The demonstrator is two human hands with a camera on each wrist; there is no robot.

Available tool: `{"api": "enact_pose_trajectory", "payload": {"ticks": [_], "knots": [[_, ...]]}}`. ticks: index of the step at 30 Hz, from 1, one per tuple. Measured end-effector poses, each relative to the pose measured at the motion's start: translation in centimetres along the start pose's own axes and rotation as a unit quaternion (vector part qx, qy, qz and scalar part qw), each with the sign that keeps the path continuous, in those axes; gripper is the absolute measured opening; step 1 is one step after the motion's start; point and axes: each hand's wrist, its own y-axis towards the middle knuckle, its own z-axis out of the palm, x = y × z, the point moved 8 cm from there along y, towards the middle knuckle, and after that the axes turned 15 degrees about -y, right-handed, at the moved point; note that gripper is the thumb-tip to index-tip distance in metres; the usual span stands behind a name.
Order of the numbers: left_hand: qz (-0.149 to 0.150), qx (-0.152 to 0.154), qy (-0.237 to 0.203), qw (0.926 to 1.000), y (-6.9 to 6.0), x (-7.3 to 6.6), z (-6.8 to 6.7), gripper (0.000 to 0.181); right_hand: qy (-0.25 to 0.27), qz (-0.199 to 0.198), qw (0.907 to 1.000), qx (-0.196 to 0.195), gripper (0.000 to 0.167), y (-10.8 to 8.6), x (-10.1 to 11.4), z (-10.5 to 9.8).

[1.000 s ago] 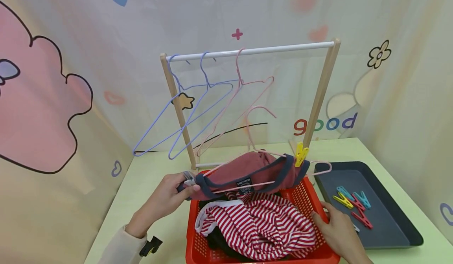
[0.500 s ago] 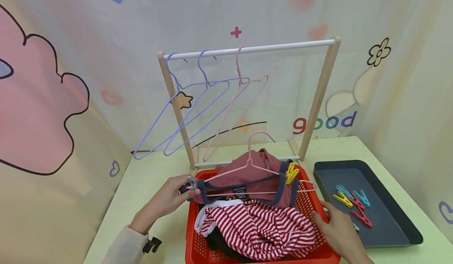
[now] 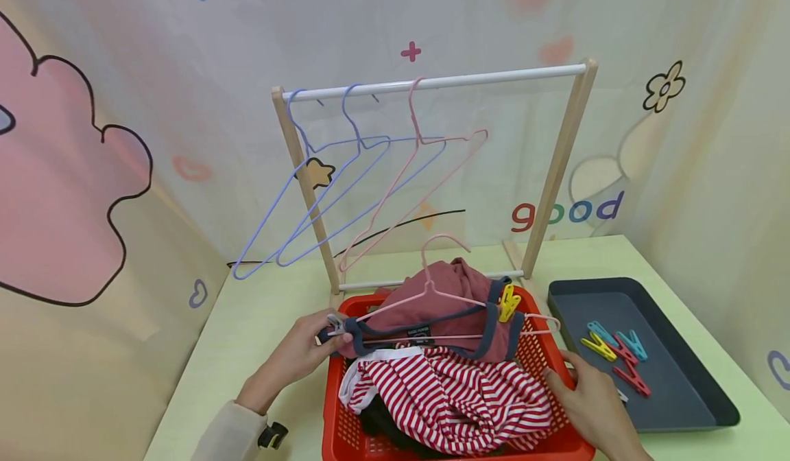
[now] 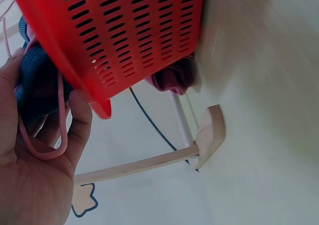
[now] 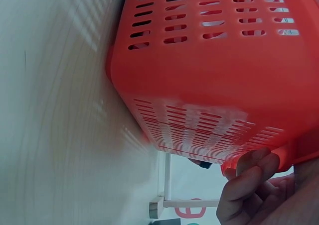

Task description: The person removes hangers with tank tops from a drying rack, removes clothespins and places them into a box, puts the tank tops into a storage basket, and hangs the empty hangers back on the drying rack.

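Observation:
In the head view my left hand [image 3: 308, 348] pinches one end of a pink hanger [image 3: 428, 269] together with the navy-trimmed shoulder of a dusty-red tank top [image 3: 426, 279]. A grey clothespin [image 3: 336, 324] sits by the fingertips there. On the other shoulder, a yellow clothespin [image 3: 509, 303] clips the top to the hanger. The top lies over the back of a red basket [image 3: 332, 406], above a red-and-white striped garment [image 3: 450, 399] and some dark cloth. My right hand [image 3: 589, 396] grips the basket's right rim, thumb inside; the right wrist view shows its fingers [image 5: 249, 180] curled below the rim.
A rack with a white rail [image 3: 494, 77] and wooden posts stands behind the basket. Two blue hangers [image 3: 354, 152] and a pink hanger [image 3: 418, 138] hang from it. To the right, a dark grey tray [image 3: 673, 379] holds several loose clothespins [image 3: 617, 351].
The tank top and its hanger have come down into the back of the basket, then shifted slightly left. The left hand still holds that end; the right hand stays on the rim.

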Motion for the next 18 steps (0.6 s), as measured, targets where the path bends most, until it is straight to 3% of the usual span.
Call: {"api": "enact_pose_trajectory", "payload": {"ticks": [9,13,18], "knots": [[-0.019,-0.007,-0.006,0.9998,-0.1,0.4,0.3,0.014,-0.016,0.007,0.9998,0.007,0.068,-0.1,-0.1,0.0],[-0.026,-0.004,-0.015,0.9995,-0.3,0.4,0.4,0.013,-0.096,0.002,0.9954,0.001,0.073,-0.4,0.2,-0.6],[-0.019,0.000,-0.027,0.9995,-0.3,0.3,0.4,0.016,-0.197,-0.015,0.9801,-0.022,0.078,-1.1,1.6,-2.8]]}}
